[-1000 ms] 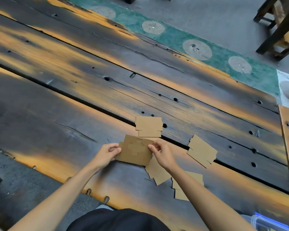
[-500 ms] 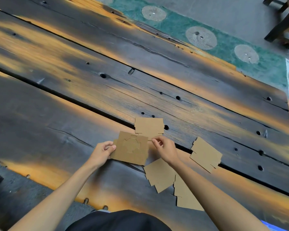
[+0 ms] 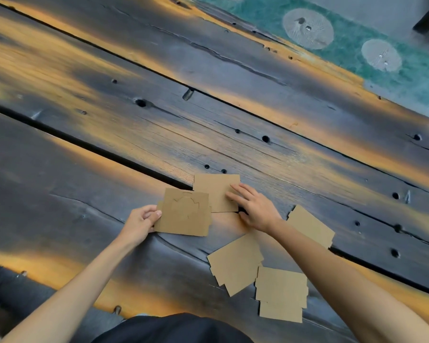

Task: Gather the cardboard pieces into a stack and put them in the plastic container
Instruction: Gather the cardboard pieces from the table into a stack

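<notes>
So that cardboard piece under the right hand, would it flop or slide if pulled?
The far cardboard piece looks thin and flat, so probably light and fairly stiff. Lying flat on the wooden table under the right hand, it would likely slide easily, though its edge might catch in the plank gap.

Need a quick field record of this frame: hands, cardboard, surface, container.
left hand: grips the left edge of the stack
right hand: flat, fingers on the far piece
far piece: on the table, its near-left corner tucked under the stack
loose pieces: one right of the right forearm, one near, one nearest
surface: dark plank table
container: not in view
</notes>
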The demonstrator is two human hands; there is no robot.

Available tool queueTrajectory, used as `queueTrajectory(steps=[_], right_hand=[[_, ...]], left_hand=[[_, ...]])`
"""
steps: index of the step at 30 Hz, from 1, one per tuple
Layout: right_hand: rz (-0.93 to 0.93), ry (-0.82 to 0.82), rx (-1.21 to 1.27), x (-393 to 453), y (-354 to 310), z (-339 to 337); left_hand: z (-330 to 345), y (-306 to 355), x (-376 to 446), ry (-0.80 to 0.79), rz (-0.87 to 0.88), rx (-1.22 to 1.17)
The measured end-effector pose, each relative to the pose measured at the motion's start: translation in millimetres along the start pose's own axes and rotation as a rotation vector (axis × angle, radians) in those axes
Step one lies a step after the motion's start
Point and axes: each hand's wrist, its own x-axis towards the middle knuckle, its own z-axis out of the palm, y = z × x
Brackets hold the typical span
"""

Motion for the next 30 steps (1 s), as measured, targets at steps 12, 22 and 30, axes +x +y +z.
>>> queueTrajectory(steps=[12, 22, 30], right_hand=[[-0.132, 0.012, 0.099, 12, 10, 4], [-0.137, 0.143, 0.129, -6, 9, -8], [0.078, 0.533, 0.270, -27, -2, -36]], left_hand=[[3, -2, 4, 0.057, 0.002, -0.026], [-11, 9, 4, 0.205, 0.060, -0.118], [-37, 19, -3, 0.256, 0.154, -0.153]])
